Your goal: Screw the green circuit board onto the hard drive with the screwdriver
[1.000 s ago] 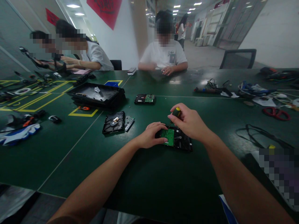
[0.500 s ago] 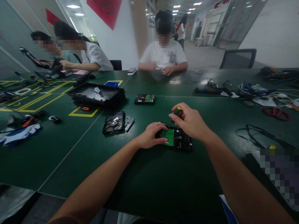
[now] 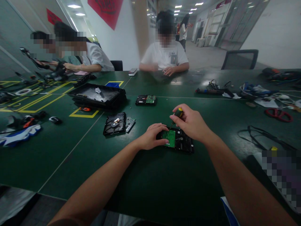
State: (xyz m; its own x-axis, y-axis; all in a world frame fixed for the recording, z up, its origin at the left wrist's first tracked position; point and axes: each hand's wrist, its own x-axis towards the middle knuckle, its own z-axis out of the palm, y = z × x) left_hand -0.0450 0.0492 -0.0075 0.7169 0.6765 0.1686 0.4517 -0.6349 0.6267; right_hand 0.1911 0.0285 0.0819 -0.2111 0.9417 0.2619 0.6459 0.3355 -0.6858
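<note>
A black hard drive [image 3: 184, 142] lies on the green table in front of me, its green circuit board [image 3: 169, 138] facing up. My left hand [image 3: 152, 137] grips the drive's left end, thumb and fingers at opposite edges of the board. In my right hand [image 3: 191, 121] is a screwdriver [image 3: 178, 113] with a dark green and yellow handle, held tilted. Its tip reaches the board's upper edge; the exact contact point is too small to make out. Left of my hands lie another hard drive [image 3: 114, 124] and a detached circuit board [image 3: 130, 124].
A third hard drive [image 3: 145, 100] lies farther back. Black trays [image 3: 98, 97] stand at the left, near a computer mouse [image 3: 55, 120] and a blue-white glove [image 3: 21, 135]. Red-handled scissors [image 3: 278, 115] and cables [image 3: 261, 138] lie at right. A person [image 3: 164, 56] sits opposite.
My hands, the screwdriver and the hard drive look almost unchanged. At the far left, a co-worker's head and hands have shifted slightly.
</note>
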